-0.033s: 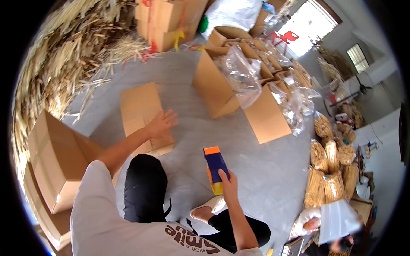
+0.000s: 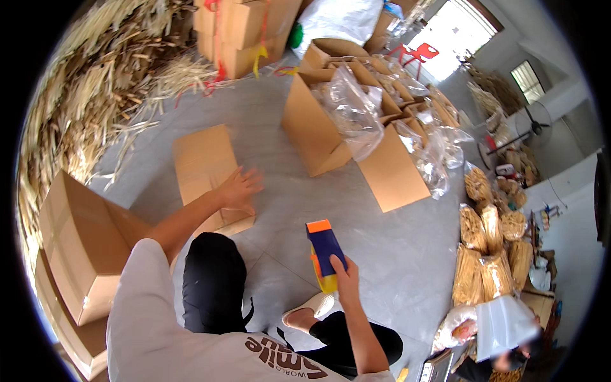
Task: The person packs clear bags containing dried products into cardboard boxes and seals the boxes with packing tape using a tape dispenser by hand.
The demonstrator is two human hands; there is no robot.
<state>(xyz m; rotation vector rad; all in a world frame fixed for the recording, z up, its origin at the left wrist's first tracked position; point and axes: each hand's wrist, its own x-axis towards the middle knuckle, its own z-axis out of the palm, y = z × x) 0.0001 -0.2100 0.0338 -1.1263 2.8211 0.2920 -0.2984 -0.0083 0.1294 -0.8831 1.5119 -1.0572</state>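
Note:
My left hand (image 2: 237, 190), fingers spread and blurred, is over a flat cardboard piece (image 2: 200, 159) on the grey floor, near its right edge; I cannot tell whether it touches it. My right hand (image 2: 345, 280) grips a navy, orange and yellow hand tool (image 2: 320, 242), perhaps a tape dispenser, above the floor between my legs. A closed cardboard box (image 2: 79, 248) stands at my left beside my arm, with more cardboard under it.
Open cartons (image 2: 305, 134) with clear plastic liners stand ahead. Loose dried leaves (image 2: 70, 83) heap at left, stacked boxes (image 2: 242, 38) behind. Bagged tan bundles (image 2: 471, 274) line the right, near a standing fan (image 2: 536, 129). Another person (image 2: 496, 363) is at lower right.
The tool in my right hand has shifted slightly right. The surroundings sit a little further left in the picture. My left hand remains spread over the cardboard.

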